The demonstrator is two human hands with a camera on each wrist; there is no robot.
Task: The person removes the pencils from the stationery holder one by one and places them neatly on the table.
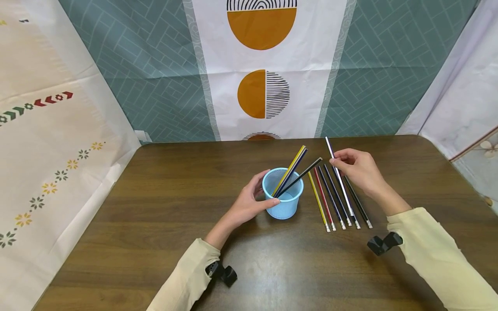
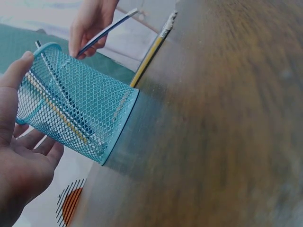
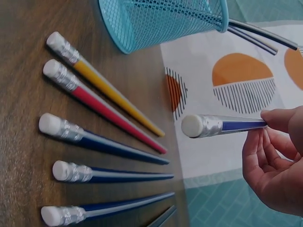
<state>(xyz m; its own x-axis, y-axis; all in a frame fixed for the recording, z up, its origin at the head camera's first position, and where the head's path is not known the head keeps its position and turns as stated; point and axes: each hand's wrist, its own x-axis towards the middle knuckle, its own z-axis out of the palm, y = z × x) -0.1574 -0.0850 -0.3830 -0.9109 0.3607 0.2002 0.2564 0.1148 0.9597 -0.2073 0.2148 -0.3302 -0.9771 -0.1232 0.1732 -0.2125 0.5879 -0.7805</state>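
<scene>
My left hand [image 1: 246,204] holds a light blue mesh pencil cup [image 1: 283,211], thumb near the rim on one side and fingers round the other. Yellow, blue and black pencils lean inside the cup, their upper ends out over the rim. To the right, my right hand [image 1: 359,170] pinches a blue pencil [image 3: 239,126] between thumb and fingertips. Its white eraser end points toward me, above the row on the table. That row has a yellow pencil [image 3: 106,89], a red pencil [image 3: 106,104], several dark blue pencils [image 3: 123,146] and a black pencil [image 1: 358,202].
The brown wooden table [image 1: 155,203] reaches back to a teal and white patterned cloth [image 1: 155,73]. Pale cloths hang at the left and right sides. Both sleeves carry a black wrist mount, the right mount [image 1: 384,243] close over the tabletop.
</scene>
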